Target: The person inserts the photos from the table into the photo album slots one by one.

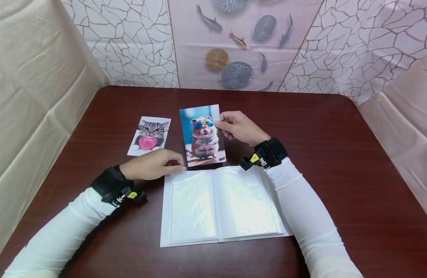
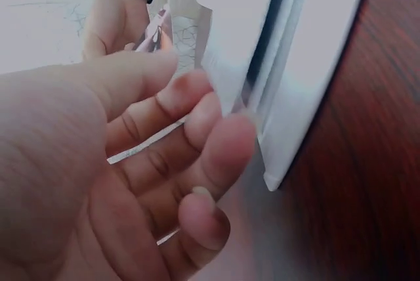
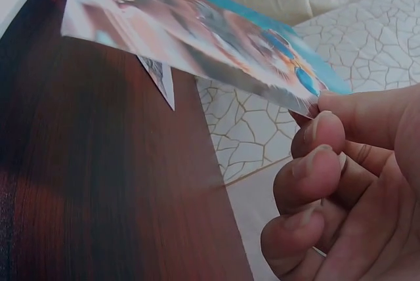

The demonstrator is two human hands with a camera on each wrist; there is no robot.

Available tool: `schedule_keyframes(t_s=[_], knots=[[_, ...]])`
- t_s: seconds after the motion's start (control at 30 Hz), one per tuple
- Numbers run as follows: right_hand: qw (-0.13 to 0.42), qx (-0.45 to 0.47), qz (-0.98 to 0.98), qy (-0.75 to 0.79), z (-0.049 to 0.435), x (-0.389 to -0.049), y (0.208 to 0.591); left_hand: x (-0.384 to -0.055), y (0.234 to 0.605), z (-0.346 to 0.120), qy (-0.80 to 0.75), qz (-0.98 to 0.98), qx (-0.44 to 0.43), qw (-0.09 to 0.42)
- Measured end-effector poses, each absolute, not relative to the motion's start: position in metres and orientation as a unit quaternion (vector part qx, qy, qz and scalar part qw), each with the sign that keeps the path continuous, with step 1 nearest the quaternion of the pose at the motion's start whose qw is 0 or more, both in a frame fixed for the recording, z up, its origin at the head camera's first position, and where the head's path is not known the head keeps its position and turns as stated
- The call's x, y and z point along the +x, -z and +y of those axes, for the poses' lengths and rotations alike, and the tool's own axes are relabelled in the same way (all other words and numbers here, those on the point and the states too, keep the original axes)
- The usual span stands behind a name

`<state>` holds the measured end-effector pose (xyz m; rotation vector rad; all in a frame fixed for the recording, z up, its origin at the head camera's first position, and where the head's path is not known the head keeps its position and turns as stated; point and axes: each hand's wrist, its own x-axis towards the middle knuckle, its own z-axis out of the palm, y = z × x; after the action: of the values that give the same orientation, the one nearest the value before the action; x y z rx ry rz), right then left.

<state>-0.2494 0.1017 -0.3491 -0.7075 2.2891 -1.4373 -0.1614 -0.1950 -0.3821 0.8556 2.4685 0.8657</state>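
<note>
Between thumb and fingers, my right hand (image 1: 243, 127) pinches the right edge of a photo card of a hamster in sunglasses (image 1: 203, 139). The card is raised above the table in the right wrist view, its picture side showing. My left hand (image 1: 157, 163) is at the top left corner of an open photo album (image 1: 192, 208) with clear plastic pockets. In the left wrist view its fingers (image 2: 226, 143) are loosely bent beside the album's edge, with nothing gripped between them. Just beyond the left hand, a photo card of a cat with a pink ball (image 1: 148, 142) lies on the table.
The dark red-brown wooden table (image 1: 338, 162) has rounded far corners. Behind it hangs a patterned cloth (image 1: 130, 42), and pale cloth (image 1: 36, 77) covers the sides. Both forearms reach in from the near edge, the right one overlapping the album's right side.
</note>
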Motion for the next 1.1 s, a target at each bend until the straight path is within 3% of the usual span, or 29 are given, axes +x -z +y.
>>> schedule_keyframes(t_s=[0.83, 1.1], knots=[[0.178, -0.244, 0.803, 0.514, 0.1017, -0.2518, 0.3545, -0.1595, 0.3848, -0.1880, -0.340, 0.869, 0.276, 0.230], [0.168, -0.229, 0.808, 0.516, 0.1034, -0.2526, 0.3521, -0.1580, 0.3848, -0.1870, -0.339, 0.864, 0.310, 0.208]])
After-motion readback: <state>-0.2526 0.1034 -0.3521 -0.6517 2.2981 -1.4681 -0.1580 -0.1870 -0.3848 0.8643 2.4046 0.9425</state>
